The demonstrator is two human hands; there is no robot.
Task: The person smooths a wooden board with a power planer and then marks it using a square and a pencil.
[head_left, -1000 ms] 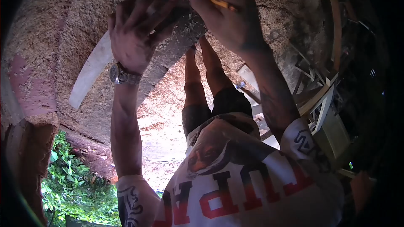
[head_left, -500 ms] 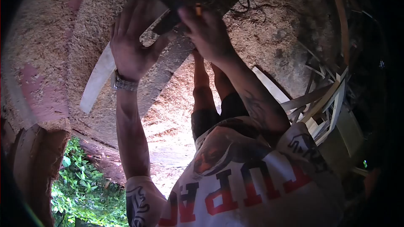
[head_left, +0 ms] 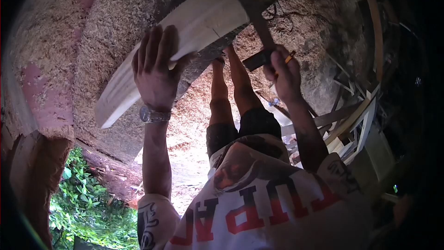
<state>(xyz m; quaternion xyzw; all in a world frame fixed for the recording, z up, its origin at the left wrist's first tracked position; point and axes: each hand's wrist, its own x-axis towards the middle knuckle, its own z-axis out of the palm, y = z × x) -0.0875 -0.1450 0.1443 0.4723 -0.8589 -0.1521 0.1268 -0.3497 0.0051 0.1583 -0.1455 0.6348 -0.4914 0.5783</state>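
Under part-open left hand [head_left: 159, 75], wooden plank [head_left: 201, 18]; right hand [head_left: 286, 76] closed round square [head_left: 257, 60], pencil [head_left: 290, 57].

Single head-worn wide-angle view, dark rounded edges, facing steeply down and forward, white T-shirt with red-and-black lettering [head_left: 300, 222] nearest along the bottom, bare left hand [head_left: 159, 71], bare right hand [head_left: 284, 71] and pale wooden board [head_left: 203, 18] farther off.

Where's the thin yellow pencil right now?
In the head view, the thin yellow pencil is right of centre, in the right hand, just right of the black block-shaped tool handle.
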